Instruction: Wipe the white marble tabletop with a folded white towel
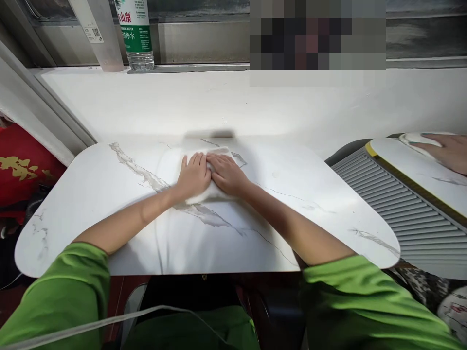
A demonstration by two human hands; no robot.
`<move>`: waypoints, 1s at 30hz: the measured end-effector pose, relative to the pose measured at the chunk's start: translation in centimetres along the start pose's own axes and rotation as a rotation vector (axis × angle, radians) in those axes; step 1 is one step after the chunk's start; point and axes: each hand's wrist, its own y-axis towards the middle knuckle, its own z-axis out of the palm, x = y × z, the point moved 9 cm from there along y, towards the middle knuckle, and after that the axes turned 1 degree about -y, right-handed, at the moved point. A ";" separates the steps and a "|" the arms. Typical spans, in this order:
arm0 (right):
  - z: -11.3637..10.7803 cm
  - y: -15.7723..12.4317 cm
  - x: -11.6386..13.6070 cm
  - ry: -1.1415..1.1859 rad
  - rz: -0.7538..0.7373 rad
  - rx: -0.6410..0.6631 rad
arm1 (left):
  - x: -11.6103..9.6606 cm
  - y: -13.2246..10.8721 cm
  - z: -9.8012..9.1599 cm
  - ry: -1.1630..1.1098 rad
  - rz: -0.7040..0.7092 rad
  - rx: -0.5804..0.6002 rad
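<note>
A folded white cloth point(200, 197) lies on the white marble-patterned table point(120, 214), near its middle. My left hand point(194, 175) rests flat on the cloth with its fingers stretched out, pointing toward the far wall. Beside it, my right hand point(228, 174) lies flat on the same cloth, its fingertips touching those of the left. Both palms face down, and their undersides are hidden. Much of the cloth is covered by the hands.
On the ledge behind stand a clear water bottle point(140, 43) and a translucent tall container point(100, 39). At the right, another person's hand point(447, 149) rests on a white cloth upon a second table point(430, 177). A red bag point(25, 165) is at the left.
</note>
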 end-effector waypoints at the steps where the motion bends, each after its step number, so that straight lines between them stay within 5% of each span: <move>1: 0.1 1.3 -1.0 0.011 -0.001 -0.010 | 0.5 1.4 0.0 0.007 -0.017 -0.005; 7: 0.5 5.6 -4.6 0.042 0.049 -0.062 | 2.3 6.5 0.4 0.039 -0.071 -0.013; 14: 0.2 2.3 -4.0 0.014 0.050 -0.063 | 0.2 4.2 0.5 0.060 -0.066 -0.006; 23: -3.5 -12.3 -3.7 -0.020 -0.057 -0.143 | -11.6 -2.9 2.7 0.024 0.068 0.093; 30: -6.6 -21.2 -8.2 -0.066 0.127 -0.195 | -21.0 -3.4 5.1 -0.013 0.282 0.140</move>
